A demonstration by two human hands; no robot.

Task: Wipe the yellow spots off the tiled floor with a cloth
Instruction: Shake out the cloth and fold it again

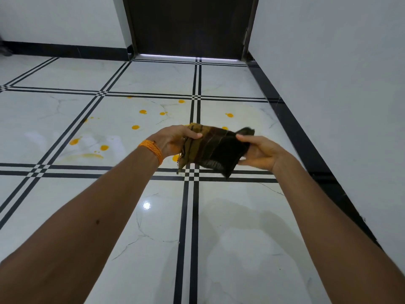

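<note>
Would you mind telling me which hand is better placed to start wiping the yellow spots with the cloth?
Probably the left hand: both hands grip the cloth, but most yellow spots lie on the floor ahead and left of it; the right hand has few nearby.

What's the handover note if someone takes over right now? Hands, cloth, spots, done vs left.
Left hand: grips the left end of the cloth.
Right hand: grips the right end.
Cloth: folded, dark with a yellowish left end, held in the air above the tiled floor, not touching it.
Yellow spots: scattered over the tile ahead, one more on the tile to the right, some partly hidden behind the cloth.
Done: possibly one pass, since a pale yellow smear lies near the left spots.
Left: lower the cloth and wipe all the spots and the smear.
</note>
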